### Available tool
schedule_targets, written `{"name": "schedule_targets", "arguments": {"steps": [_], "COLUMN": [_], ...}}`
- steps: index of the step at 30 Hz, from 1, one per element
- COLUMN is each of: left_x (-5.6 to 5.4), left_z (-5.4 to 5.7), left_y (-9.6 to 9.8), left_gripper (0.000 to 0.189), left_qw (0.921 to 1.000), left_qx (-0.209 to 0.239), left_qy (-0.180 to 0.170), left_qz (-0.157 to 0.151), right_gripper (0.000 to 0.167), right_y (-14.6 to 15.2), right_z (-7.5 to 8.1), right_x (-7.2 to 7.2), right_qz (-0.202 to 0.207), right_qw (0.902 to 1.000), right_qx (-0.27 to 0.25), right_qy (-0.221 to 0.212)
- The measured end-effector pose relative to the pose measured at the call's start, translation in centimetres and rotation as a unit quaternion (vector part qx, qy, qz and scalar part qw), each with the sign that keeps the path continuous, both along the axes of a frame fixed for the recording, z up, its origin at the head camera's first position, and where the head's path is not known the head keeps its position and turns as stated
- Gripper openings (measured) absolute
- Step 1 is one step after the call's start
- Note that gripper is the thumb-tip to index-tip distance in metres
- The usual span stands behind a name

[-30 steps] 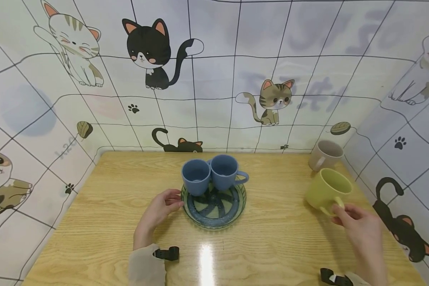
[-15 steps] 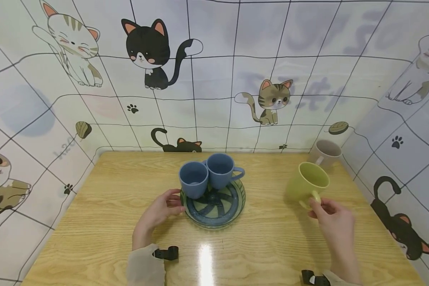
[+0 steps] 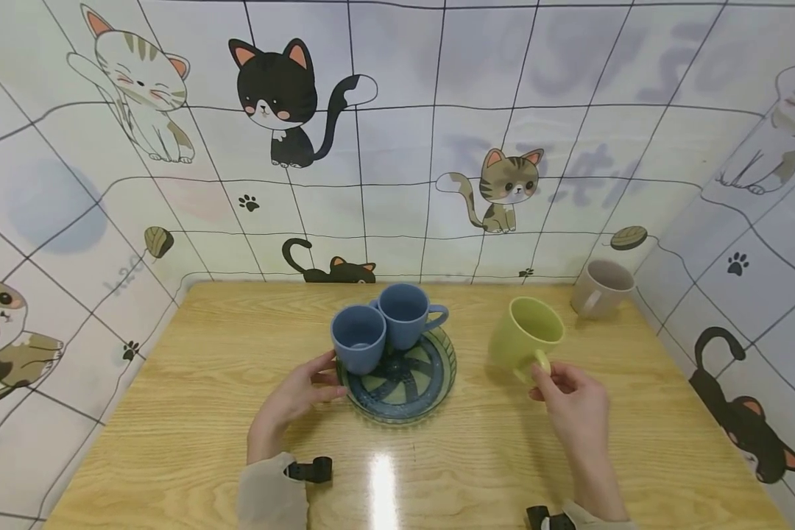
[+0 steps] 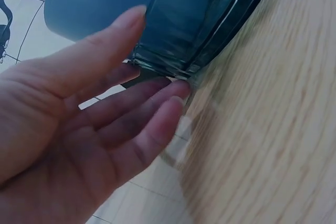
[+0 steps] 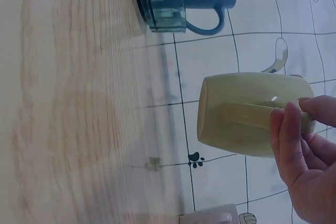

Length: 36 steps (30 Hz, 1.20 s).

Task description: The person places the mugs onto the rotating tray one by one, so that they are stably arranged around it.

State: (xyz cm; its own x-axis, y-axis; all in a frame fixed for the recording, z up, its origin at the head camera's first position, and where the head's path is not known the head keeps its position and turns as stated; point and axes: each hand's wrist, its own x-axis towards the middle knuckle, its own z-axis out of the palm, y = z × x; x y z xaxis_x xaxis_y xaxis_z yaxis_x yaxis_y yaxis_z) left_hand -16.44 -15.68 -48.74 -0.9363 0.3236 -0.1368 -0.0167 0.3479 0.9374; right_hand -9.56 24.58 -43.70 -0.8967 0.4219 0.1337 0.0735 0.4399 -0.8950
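My right hand (image 3: 576, 401) pinches the handle of a yellow-green mug (image 3: 533, 327), holding it clear of the table, tilted slightly in the head view. In the right wrist view, thumb and fingers close round the mug's handle (image 5: 252, 116). My left hand (image 3: 298, 394) holds the left rim of a round blue-and-green glass plate (image 3: 445, 383); the left wrist view shows the thumb (image 4: 123, 30) along its side and fingertips at its lower edge. Two blue mugs stand upright on the plate's back part: the left mug (image 3: 359, 342) and the right mug (image 3: 405, 320), its handle pointing right.
A pinkish-grey mug (image 3: 603, 291) stands at the table's back right corner. The wooden table (image 3: 464, 464) is bounded by a cat-patterned wall covering (image 3: 397, 147) at the back and both sides.
My right hand has carried the yellow-green mug left towards the plate. Both blue mugs have shifted counter-clockwise round the plate, under which my left hand stays nearly in place at the rim.
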Motion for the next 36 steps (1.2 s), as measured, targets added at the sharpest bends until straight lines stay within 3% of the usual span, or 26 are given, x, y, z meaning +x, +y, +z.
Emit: {"name": "schedule_targets", "arguments": {"steps": [6, 10, 14, 18, 25, 29, 36], "left_x": [0.0, 0.0, -0.1, -0.1, 0.1, 0.0, -0.4], "left_z": [0.0, 0.1, 0.1, 0.0, 0.4, -0.1, -0.5], "left_y": [0.0, 0.1, 0.2, 0.4, 0.9, 0.7, 0.6], "left_gripper": [0.057, 0.048, 0.041, 0.038, 0.03, 0.028, 0.037], "left_qw": [0.999, 0.9973, 0.996, 0.9937, 0.9928, 0.9929, 0.9926], "left_qx": [-0.004, -0.005, 0.026, 0.054, 0.048, 0.039, 0.044], "left_qy": [0.025, 0.017, 0.004, -0.003, 0.005, 0.008, -0.007], "left_qz": [0.038, 0.071, 0.086, 0.098, 0.11, 0.112, 0.113], "right_gripper": [0.023, 0.022, 0.022, 0.023, 0.017, 0.014, 0.017], "right_y": [-1.2, -1.8, -2.4, -2.9, -3.7, -4.3, -5.4], "right_z": [-0.2, -0.4, -0.5, -0.5, -0.7, -0.7, -0.3], "right_x": [-0.3, -0.5, -0.7, -0.8, -1.1, -1.2, -1.4], "right_qz": [0.006, 0.01, 0.011, 0.015, 0.018, 0.022, 0.029], "right_qw": [0.9994, 0.9989, 0.9988, 0.9989, 0.9984, 0.998, 0.9979], "right_qx": [-0.024, -0.036, -0.039, -0.038, -0.038, -0.038, -0.041], "right_qy": [0.023, 0.03, 0.03, 0.022, 0.038, 0.045, 0.04]}}
